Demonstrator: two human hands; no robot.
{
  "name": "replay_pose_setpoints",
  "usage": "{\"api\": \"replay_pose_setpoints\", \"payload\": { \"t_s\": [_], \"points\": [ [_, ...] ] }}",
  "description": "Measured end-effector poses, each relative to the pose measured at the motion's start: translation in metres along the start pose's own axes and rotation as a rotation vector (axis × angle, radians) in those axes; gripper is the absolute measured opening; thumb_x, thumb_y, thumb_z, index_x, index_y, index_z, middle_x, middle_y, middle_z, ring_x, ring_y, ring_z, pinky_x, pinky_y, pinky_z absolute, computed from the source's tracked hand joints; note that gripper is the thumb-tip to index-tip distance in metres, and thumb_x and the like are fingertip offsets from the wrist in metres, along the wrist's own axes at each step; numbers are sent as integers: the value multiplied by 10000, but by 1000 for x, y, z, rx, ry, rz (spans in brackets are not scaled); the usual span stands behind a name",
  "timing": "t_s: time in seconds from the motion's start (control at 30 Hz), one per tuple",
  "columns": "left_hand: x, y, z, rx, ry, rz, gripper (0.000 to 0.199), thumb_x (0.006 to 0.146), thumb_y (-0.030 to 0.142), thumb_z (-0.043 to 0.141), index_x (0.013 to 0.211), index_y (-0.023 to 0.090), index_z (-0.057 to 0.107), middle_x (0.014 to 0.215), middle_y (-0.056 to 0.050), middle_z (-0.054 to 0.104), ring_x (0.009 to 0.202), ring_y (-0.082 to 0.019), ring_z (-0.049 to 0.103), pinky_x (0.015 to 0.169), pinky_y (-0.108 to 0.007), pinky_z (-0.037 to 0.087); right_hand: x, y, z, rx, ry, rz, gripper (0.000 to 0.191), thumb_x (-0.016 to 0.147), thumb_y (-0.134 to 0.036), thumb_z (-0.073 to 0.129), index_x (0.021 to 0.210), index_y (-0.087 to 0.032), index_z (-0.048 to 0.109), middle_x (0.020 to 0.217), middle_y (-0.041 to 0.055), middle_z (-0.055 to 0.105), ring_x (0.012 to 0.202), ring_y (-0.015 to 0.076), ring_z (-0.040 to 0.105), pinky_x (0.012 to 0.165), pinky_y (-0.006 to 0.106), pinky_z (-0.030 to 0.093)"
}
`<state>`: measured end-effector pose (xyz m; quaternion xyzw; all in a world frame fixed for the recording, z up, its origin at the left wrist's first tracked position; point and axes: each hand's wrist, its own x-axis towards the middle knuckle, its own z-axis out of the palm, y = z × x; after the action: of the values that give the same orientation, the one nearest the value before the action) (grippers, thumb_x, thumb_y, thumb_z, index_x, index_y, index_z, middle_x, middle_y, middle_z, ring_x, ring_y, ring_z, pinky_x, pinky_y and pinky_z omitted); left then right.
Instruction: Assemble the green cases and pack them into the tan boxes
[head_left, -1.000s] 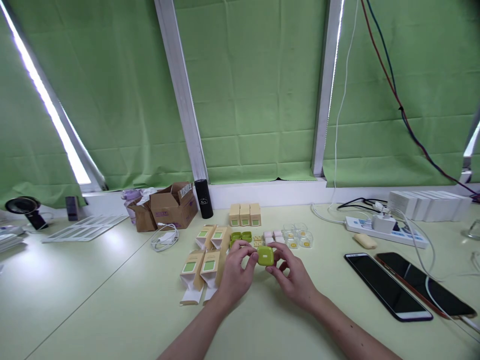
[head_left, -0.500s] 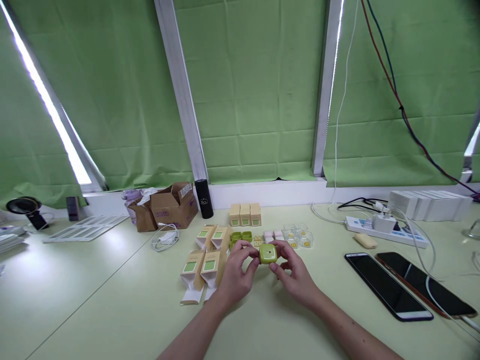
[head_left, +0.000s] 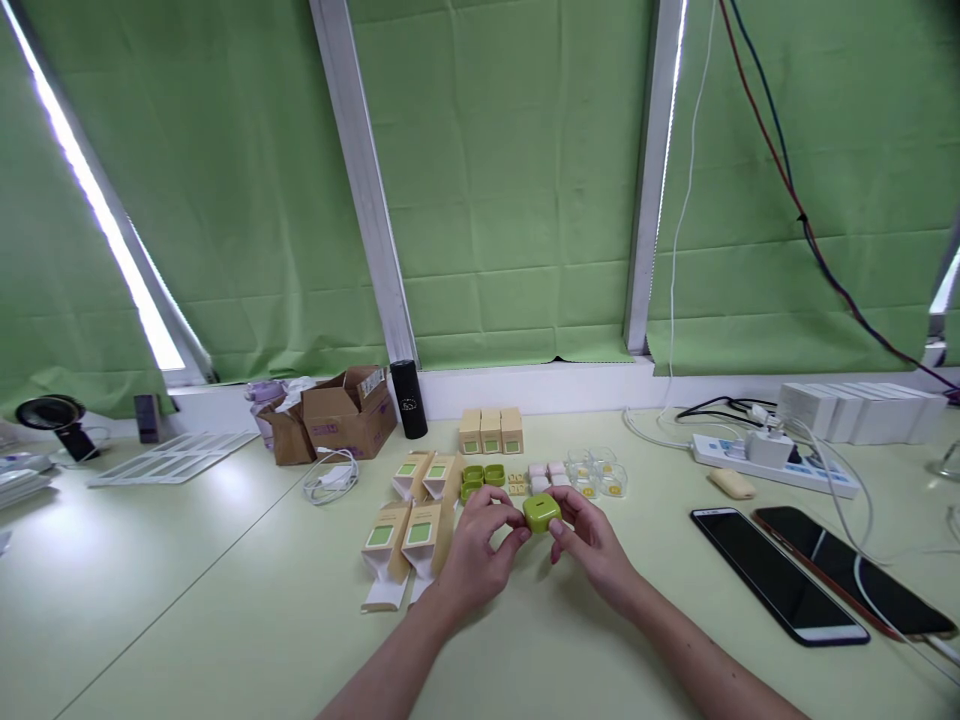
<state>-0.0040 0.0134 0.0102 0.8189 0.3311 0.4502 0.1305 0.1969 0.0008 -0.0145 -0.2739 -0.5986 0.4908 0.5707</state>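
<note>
— Both hands at work?

— Yes. Left hand (head_left: 484, 545) and right hand (head_left: 592, 545) pinch one green case (head_left: 541, 512) between their fingertips, just above the bench (head_left: 225, 600).

— What's around it?

— Carton boxes (head_left: 409, 535) lie at nine o'clock of my left hand, more green cases (head_left: 482, 475) at twelve, two phones (head_left: 780, 572) at three.

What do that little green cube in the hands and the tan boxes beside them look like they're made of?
The green cube, held between the left hand and right hand, looks like moulded plastic: even colour, rounded corners, a soft sheen. The tan boxes look like matte kraft cardboard, with folded flaps open at the near ends and green printed panels on top.
</note>
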Motion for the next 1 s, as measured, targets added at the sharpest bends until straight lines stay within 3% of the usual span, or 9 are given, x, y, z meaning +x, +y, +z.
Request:
{"api": "replay_pose_setpoints", "payload": {
  "t_s": [0.17,0.37,0.5,0.83,1.0],
  "points": [
    [-1,-1,-1,39,52,7,97,866,151,710,879,212,635,984,-63,593,1024,-252,580,864,-386,523,1,-2,-1,15,-8,41,424,923,-559,697,1151,-207,638,1011,75,627,896,206,597,595,266,546],
    [-1,-1,1,103,32,90,446,842,111,745,1224,252,562,1162,-89,652,1226,-308,477,1006,-490,496,3,-3,-1,14,-42,71,452,909,-581,706,1137,-193,658,992,71,631,863,199,605,588,270,551],
    [-2,0,4,170,-23,149,525,865,126,740,1330,257,533,1256,-102,641,1272,-316,452,1056,-516,474,3,3,1,2,-52,98,470,884,-591,728,1126,-194,660,915,48,603,830,191,589,565,264,556],
    [-3,6,1,147,-80,146,472,875,106,691,1307,275,606,1276,-110,647,1280,-323,486,1067,-535,470,2,8,2,-86,-36,103,479,872,-613,721,1119,-206,674,973,66,642,875,212,608,524,233,522],
    [1,1,0,-47,11,2,426,827,136,754,1218,262,642,1199,-96,674,1222,-306,541,1051,-512,476,2,10,-2,-222,41,77,443,984,-610,545,1130,-213,677,920,59,664,808,206,626,557,269,497]
  ]
}}
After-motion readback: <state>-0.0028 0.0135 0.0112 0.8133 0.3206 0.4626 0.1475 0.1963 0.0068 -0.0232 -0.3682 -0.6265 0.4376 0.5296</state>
